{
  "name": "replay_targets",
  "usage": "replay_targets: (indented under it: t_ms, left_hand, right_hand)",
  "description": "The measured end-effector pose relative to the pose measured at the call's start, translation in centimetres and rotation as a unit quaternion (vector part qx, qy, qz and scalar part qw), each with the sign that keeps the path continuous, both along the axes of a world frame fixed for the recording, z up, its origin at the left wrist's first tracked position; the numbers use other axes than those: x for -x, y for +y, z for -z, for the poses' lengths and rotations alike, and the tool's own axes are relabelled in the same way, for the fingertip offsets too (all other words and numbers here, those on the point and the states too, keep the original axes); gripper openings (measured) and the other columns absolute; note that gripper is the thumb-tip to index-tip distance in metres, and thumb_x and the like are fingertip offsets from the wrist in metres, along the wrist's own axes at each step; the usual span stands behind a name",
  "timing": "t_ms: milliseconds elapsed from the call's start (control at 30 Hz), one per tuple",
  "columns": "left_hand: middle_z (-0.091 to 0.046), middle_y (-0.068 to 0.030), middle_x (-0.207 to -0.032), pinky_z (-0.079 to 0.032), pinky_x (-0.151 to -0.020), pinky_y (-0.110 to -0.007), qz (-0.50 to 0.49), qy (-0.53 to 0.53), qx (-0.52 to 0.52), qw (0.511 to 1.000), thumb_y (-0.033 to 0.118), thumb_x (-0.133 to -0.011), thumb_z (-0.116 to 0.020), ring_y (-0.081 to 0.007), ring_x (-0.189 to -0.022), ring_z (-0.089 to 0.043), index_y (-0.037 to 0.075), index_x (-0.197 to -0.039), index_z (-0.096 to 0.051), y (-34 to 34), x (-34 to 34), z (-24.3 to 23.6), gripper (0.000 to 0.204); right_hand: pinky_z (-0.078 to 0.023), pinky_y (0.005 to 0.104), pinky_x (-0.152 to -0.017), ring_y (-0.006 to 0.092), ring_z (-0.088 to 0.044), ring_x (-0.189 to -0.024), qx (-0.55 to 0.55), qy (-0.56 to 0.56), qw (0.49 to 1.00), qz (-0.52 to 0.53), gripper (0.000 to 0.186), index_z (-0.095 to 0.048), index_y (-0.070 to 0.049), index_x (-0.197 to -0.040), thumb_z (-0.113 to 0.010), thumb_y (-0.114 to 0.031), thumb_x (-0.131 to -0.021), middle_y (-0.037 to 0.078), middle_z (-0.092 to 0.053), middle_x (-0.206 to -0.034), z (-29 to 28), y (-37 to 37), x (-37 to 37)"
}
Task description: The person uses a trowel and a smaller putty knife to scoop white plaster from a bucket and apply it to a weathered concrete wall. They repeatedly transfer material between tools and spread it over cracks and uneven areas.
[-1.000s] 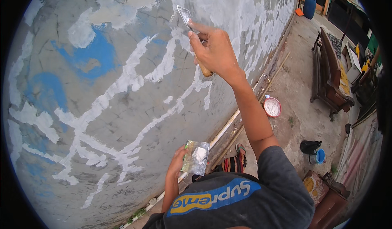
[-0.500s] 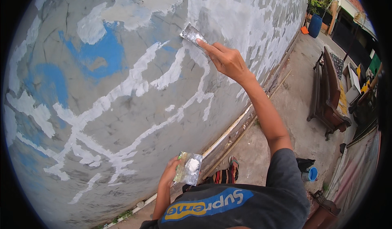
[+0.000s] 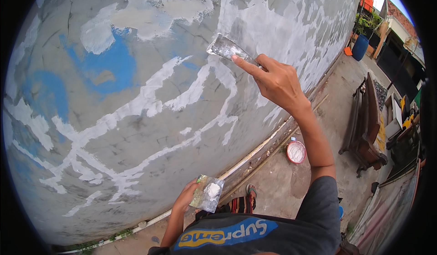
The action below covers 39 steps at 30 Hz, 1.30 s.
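Note:
In my right hand (image 3: 280, 84) is a putty knife (image 3: 230, 49), the index finger stretched along its wide metal blade. White filler smears the blade, which is in front of the upper middle of the grey wall (image 3: 170, 130); whether it touches cannot be told. Low beside my body, my left hand (image 3: 185, 196) grips the edge of a flat square plate (image 3: 200, 201) that carries a lump of white putty (image 3: 212, 190). White filler streaks (image 3: 150, 91) branch across the wall below the knife. Blue paint patches (image 3: 111, 64) show to the left.
A red-rimmed tub of white putty (image 3: 296, 153) stands on the concrete floor right of the wall. Along the wall's foot runs a pale pipe (image 3: 246, 156). A wooden bench (image 3: 366, 123) and a blue barrel (image 3: 360, 48) are farther right.
My right hand with the putty knife looks larger and has shifted right and down in the picture. The view has shifted, and the putty tub now shows. My left hand keeps the plate low.

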<state>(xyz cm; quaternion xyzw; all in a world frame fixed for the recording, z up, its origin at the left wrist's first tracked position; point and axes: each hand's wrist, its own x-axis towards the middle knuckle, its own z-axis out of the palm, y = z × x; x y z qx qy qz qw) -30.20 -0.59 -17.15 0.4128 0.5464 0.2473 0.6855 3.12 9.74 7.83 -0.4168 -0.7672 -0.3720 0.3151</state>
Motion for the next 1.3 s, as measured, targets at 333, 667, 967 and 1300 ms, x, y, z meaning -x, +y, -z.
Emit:
replay_targets:
  t_ms: [333,667,967,1300]
  left_hand:
    - [-0.061,-0.0106,-0.124,-0.042,-0.097,-0.029,-0.019,-0.048,0.013,0.999,0.021,-0.093,-0.05,-0.0194,-0.112,-0.055,-0.002,-0.133,-0.053,-0.1,-1.1,1.2,0.046]
    - [-0.063,-0.0093,-0.117,-0.046,-0.09,-0.028,-0.042,-0.065,-0.005,0.997,0.02,-0.094,-0.047,-0.0176,-0.104,-0.06,-0.001,-0.127,-0.057,-0.1,-2.2,1.7,0.04]
    - [-0.06,-0.0108,-0.123,-0.041,-0.098,-0.027,-0.082,-0.103,-0.001,0.991,0.02,-0.097,-0.046,-0.0179,-0.113,-0.055,-0.004,-0.134,-0.05,-0.9,-5.4,1.0,0.044]
    - [-0.059,-0.0118,-0.127,-0.039,-0.1,-0.028,-0.132,-0.079,-0.023,0.988,0.021,-0.097,-0.046,-0.018,-0.117,-0.053,-0.003,-0.137,-0.049,-2.4,-12.7,-0.5,0.047]
  right_hand:
    - [-0.042,0.0327,-0.047,0.018,-0.049,-0.053,0.098,-0.045,0.991,0.079,0.068,-0.056,-0.028,-0.136,-0.066,0.002,-0.075,0.003,-0.048,-0.072,0.5,-0.4,-3.3]
    - [-0.041,0.0324,-0.046,0.0182,-0.049,-0.052,0.053,-0.026,0.998,-0.012,0.062,-0.059,-0.024,-0.134,-0.066,0.0,-0.078,0.004,-0.049,-0.072,-1.8,0.2,-1.2]
    - [-0.04,0.0321,-0.046,0.0168,-0.048,-0.051,0.051,-0.043,0.998,-0.006,0.062,-0.059,-0.024,-0.134,-0.068,0.0,-0.077,0.002,-0.051,-0.073,-1.6,0.5,-6.3]
    - [-0.04,0.0313,-0.045,0.0173,-0.048,-0.053,0.011,-0.09,0.989,-0.12,0.064,-0.059,-0.027,-0.134,-0.069,0.001,-0.077,0.001,-0.05,-0.073,-2.5,6.5,-6.1]
